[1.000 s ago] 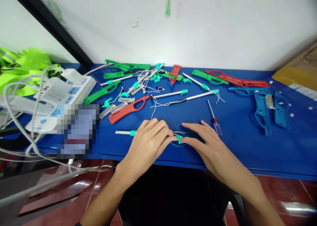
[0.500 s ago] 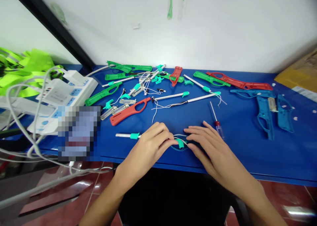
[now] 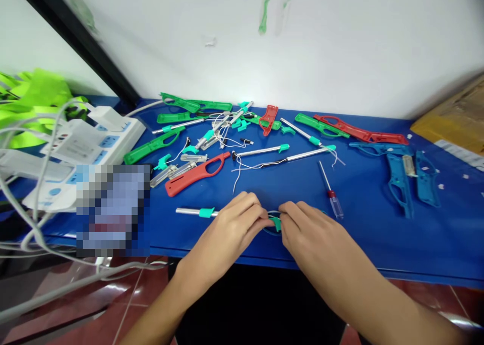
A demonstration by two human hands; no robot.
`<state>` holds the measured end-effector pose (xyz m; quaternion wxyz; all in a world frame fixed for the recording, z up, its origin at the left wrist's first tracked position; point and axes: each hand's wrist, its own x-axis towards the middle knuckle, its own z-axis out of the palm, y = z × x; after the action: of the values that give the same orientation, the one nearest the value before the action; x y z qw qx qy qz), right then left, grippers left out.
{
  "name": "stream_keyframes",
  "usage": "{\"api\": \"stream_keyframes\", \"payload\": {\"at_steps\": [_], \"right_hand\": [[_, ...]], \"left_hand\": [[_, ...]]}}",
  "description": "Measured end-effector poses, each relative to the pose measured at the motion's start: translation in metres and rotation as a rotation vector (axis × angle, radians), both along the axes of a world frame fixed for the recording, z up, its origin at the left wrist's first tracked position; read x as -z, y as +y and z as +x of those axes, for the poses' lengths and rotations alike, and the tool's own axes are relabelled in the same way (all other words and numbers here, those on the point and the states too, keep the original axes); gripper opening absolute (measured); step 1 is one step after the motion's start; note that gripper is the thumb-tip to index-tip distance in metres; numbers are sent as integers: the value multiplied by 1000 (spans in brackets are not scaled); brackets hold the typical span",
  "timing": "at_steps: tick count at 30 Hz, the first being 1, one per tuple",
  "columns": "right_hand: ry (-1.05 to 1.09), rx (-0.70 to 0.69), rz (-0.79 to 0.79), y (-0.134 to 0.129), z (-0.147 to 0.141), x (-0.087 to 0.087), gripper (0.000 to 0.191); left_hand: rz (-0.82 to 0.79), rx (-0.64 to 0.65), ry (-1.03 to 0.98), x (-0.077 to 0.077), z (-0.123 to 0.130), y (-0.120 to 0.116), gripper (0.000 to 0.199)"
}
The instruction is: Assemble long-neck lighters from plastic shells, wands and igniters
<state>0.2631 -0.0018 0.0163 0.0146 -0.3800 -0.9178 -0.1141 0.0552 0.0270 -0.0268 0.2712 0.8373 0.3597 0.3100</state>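
At the front of the blue table, my left hand (image 3: 242,221) is closed, thumb and fingertips pinched at the left side of a teal trigger (image 3: 277,224). The trigger sits over a blue lighter casing (image 3: 270,231), mostly hidden beneath both hands. Opposite it, my right hand (image 3: 308,229) has its fingers bent and pressed together at the trigger's right side; its fingertips are partly hidden. A metal lighter tube (image 3: 188,211) with a teal sleeve (image 3: 206,213) sticks out leftward from under my left hand.
Behind my hands lie a red lighter casing (image 3: 196,174), several green casings and wired metal tubes. A screwdriver (image 3: 333,199) rests right of my right hand, with blue casing halves (image 3: 399,181) farther right. Left are a power strip (image 3: 123,138), cables and a blurred phone-like device (image 3: 117,204).
My right hand's outstretched fingers have curled in and closed beside the teal trigger. My left hand keeps its pinch. The whole view has shifted slightly.
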Motion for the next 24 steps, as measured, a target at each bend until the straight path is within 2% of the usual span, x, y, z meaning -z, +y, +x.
{"api": "stream_keyframes", "payload": {"at_steps": [6,12,19,24], "right_hand": [[9,-20,172,-11,2,9,44],[46,5,287,-19,2,14,47],[137,4,234,-17,14,17,49],[221,-13,144,-21,32,29,38]], "left_hand": [[-26,5,-38,1,1,0,11],[-27,16,-31,1,1,0,11],[-29,12,-42,-3,0,-1,12],[-34,15,-48,-4,0,0,12]]}}
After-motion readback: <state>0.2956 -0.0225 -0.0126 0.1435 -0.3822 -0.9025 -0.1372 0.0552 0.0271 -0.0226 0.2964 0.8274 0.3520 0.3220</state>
